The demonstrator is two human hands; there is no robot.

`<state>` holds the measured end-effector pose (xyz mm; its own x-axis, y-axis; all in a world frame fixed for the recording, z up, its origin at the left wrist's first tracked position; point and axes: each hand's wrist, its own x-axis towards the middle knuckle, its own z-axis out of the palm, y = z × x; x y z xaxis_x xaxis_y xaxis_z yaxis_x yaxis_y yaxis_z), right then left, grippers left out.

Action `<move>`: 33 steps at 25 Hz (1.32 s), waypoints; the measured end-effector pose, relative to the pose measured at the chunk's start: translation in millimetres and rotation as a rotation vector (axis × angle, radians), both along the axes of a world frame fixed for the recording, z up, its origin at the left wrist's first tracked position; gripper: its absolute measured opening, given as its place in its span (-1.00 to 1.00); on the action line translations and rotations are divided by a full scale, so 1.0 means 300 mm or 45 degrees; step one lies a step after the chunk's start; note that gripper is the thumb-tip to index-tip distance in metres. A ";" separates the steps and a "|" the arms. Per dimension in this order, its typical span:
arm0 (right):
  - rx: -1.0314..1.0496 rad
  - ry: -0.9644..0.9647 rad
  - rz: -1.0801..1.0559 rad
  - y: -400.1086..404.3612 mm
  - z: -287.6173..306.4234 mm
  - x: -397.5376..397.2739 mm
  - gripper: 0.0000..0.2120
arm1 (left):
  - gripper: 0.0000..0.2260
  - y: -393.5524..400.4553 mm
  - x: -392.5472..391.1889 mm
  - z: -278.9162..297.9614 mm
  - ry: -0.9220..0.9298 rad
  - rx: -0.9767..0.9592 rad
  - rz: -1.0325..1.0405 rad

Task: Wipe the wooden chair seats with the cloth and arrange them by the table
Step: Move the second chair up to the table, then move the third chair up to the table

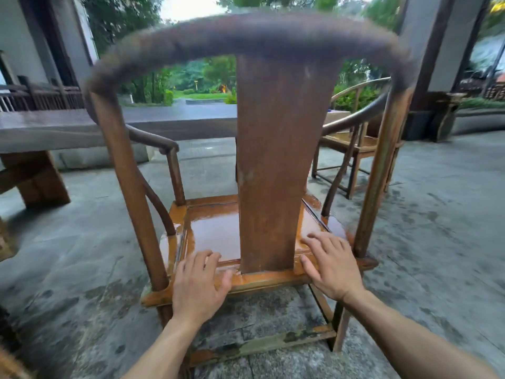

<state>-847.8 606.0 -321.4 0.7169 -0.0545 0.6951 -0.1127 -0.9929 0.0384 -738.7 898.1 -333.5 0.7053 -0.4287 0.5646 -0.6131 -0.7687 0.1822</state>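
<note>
A round-backed wooden chair (276, 160) stands right in front of me, seen from behind, its broad back splat in the middle. Its seat (216, 228) is glossy and wet. My left hand (198, 283) lies flat on the seat's rear rail, left of the splat, fingers spread. My right hand (332, 265) rests flat on the rear rail at the right of the splat, fingers apart. Neither hand holds anything. No cloth is in view. A long dark wooden table (62, 124) stretches across beyond the chair at left.
A second round-backed chair (355, 143) stands at the right, near the table's end. The table's thick leg (35, 179) is at the left. Stone paving (437, 214) with damp patches surrounds the chair. Pillars (437, 50) and a railing (41, 97) lie behind.
</note>
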 end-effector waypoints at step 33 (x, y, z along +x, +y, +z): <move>0.291 0.242 0.456 1.701 2.012 -0.438 -0.49 | -0.46 1.730 -0.669 2.032 0.038 0.077 0.171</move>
